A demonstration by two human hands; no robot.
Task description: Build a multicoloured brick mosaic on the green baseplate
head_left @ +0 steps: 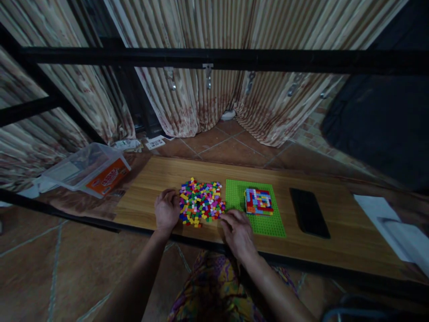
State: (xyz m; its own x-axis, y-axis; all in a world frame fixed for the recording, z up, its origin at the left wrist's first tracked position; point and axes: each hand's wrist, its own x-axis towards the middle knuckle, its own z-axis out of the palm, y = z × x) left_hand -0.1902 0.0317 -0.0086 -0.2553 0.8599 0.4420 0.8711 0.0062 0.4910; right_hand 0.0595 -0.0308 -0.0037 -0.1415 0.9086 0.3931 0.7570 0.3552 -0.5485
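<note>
Picking over the loose bricks (pixel 202 200) on the bench (pixel 140 197) seems the step in hand; left hand (pixel 167 210) and right hand (pixel 239 233) flank them, whether either grip holds one I cannot tell; the built block (pixel 258 202) sits on the green board (pixel 235 193); another pick would call for a fine pinch.

Looking straight up top now, into striped curtains (pixel 214 27) hung in loose folds, behind a black bar (pixel 234 58) dotted with metal hooks (pixel 208 76). Down next to reddish-brown floor tiles (pixel 217 145), pale-jointed, at centre and lower left. Dimly lit throughout, right across the wood-topped table (pixel 140 192) mid-frame.
</note>
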